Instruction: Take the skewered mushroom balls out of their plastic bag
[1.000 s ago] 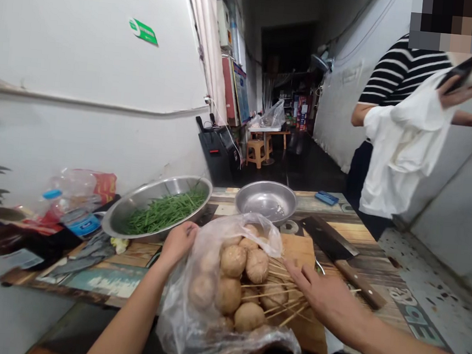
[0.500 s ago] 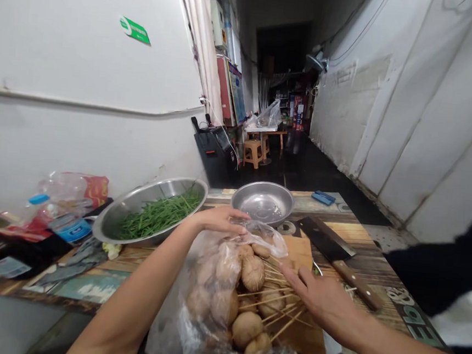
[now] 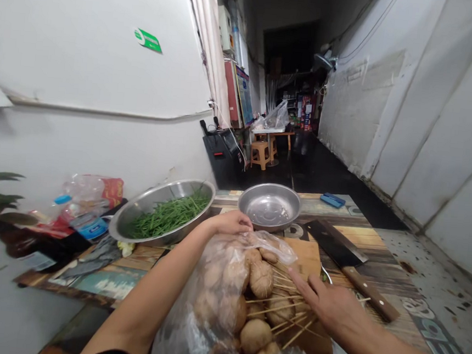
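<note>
A clear plastic bag [image 3: 205,284] lies bunched over the near side of the table, its mouth turned toward the right. In it are several round, brown, scored balls [image 3: 261,278] on thin wooden skewers [image 3: 292,314], which stick out rightward over a wooden cutting board [image 3: 306,255]. My left hand [image 3: 234,222] is closed on the bag's far edge, its fingertips partly hidden. Stretched fingers of my right hand [image 3: 328,303] lie over the skewer ends; whether a skewer is pinched beneath them is hidden. A cleaver [image 3: 359,276] rests just beyond that hand.
A steel basin [image 3: 121,230] of cut green stalks [image 3: 170,212] stands left, a shallow metal bowl [image 3: 269,205] at the back. A blue object [image 3: 332,200] lies by the far edge. Bottles and packaging [image 3: 91,222] crowd the left end. A wall runs along the left.
The whole view has shifted, so things appear farther right and slightly lower. Both hands keep about the same places at the bag and skewers.
</note>
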`<state>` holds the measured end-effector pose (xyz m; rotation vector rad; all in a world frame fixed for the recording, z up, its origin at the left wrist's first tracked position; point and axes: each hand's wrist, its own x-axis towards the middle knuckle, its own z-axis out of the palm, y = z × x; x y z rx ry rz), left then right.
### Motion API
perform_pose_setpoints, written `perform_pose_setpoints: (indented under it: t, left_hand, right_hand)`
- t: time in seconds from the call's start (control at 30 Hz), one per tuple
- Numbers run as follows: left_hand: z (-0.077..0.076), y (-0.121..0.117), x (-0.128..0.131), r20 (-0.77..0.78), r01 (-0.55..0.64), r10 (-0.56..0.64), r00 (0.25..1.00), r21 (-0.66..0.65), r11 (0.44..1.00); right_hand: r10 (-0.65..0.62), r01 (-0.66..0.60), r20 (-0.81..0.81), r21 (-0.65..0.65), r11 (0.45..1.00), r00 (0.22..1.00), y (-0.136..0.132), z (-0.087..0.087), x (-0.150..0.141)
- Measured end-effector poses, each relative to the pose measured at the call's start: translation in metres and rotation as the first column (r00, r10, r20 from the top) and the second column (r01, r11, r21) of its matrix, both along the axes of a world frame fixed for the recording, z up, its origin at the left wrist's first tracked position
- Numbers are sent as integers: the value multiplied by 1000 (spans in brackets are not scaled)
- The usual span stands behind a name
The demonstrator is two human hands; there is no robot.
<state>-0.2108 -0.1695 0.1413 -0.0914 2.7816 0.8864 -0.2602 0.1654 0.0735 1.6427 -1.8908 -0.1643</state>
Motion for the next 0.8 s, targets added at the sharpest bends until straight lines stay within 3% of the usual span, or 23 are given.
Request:
perform_pose_setpoints:
  t: [0.17, 0.3, 0.43, 0.6, 0.8]
  left_hand:
    - [-12, -3, -1, -73, -165, 156, 985, -144, 976]
    - [-15, -14, 7, -156, -356, 326, 933, -251, 900]
    - [-14, -30, 23, -186, -482, 445, 876, -305, 821]
    - [-19, -37, 39, -165, -509, 482, 861, -292, 810]
    - [-40, -32, 45, -59, -555, 553, 831, -164, 816]
  right_hand:
    - [11, -11, 15, -59, 998, 1000, 1, -10, -5]
    - [-84, 84, 18, 0, 996, 996, 4, -18, -8]
    - [-138, 136, 37, 66, 989, 990, 6, -13, -7]
    - [-184, 179, 60, 79, 981, 981, 4, -16, -3]
    - [-117, 117, 33, -6, 993, 993, 5, -13, 7]
